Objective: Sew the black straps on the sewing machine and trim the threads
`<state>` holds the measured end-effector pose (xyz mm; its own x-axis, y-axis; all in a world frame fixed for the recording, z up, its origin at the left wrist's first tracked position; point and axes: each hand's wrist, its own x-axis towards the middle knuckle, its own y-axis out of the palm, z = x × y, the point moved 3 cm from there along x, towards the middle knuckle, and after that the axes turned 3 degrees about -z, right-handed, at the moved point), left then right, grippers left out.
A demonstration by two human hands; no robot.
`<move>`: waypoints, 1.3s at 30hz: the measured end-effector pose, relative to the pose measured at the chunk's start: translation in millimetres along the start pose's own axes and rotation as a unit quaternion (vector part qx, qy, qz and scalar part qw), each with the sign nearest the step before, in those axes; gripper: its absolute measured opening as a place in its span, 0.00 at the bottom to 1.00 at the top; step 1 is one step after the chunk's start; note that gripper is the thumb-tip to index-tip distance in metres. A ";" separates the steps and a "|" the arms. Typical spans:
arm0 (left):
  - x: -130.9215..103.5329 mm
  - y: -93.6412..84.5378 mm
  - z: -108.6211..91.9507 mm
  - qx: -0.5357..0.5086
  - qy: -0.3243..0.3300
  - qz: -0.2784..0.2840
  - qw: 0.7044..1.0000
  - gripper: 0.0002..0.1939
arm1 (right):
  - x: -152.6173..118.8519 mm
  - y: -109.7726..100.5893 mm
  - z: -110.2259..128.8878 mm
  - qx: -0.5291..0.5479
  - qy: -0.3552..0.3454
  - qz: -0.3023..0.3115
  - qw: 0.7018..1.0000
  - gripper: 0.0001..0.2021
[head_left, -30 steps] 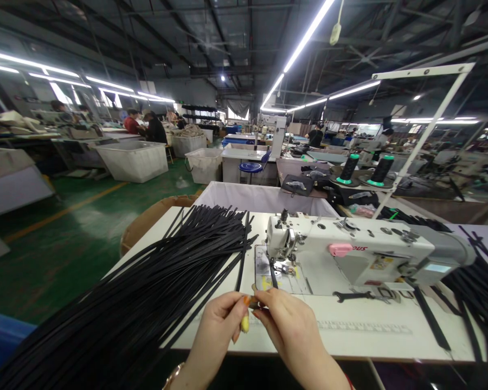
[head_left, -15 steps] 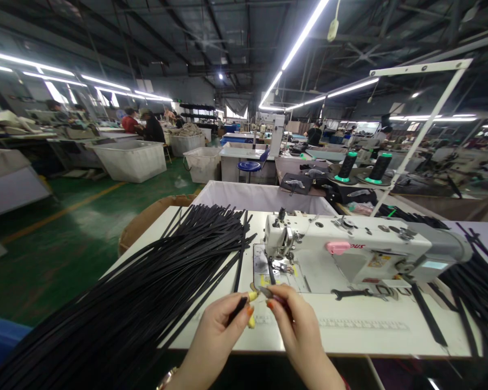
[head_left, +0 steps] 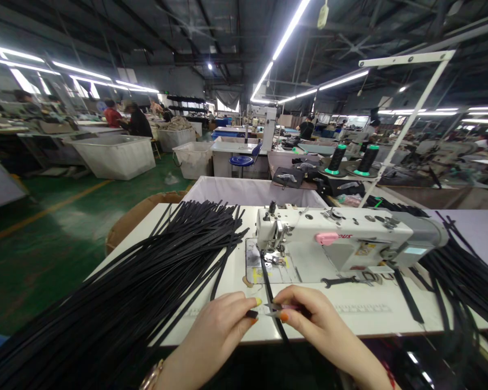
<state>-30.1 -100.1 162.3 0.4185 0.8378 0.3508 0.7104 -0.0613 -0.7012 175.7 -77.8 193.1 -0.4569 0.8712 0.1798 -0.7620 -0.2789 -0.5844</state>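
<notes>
Both angled inward, left grip [head_left: 220, 324] pinching black strip [head_left: 251, 313], right grip [head_left: 317, 318] clasping snips [head_left: 274, 313]

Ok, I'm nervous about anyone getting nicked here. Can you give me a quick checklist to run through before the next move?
1. Small black piece gripped: ok, pinched in the left hand.
2. Snips held: ok, in the right hand.
3. Snips pointing away from the left hand: not ok, they point towards its fingertips, close by.
4. Snips touching the long black strap: cannot tell.
5. Hands clear of the sewing machine: ok, both are in front of it.
6. Wrench out of the hands' way: ok, it lies beyond the right hand.
</notes>
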 end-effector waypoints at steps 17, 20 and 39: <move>3.0 37.9 13.5 -0.381 -0.212 -0.166 0.884 0.17 | -11.7 47.8 -4.1 -0.110 -0.130 -0.203 0.964 0.13; 4.2 42.0 8.5 -0.422 -0.223 -0.174 0.861 0.18 | -6.9 54.9 -6.0 -0.125 -0.134 -0.225 0.957 0.12; 1.5 50.8 5.1 -0.425 -0.243 -0.163 0.856 0.18 | 1.7 51.4 -5.5 -0.168 -0.152 -0.227 0.947 0.12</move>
<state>3.7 -99.2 124.1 -0.0187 0.9998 -0.0031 0.9863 0.0189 0.1636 138.2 -88.4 159.0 -0.2677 0.6998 0.6623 -0.7451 0.2854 -0.6027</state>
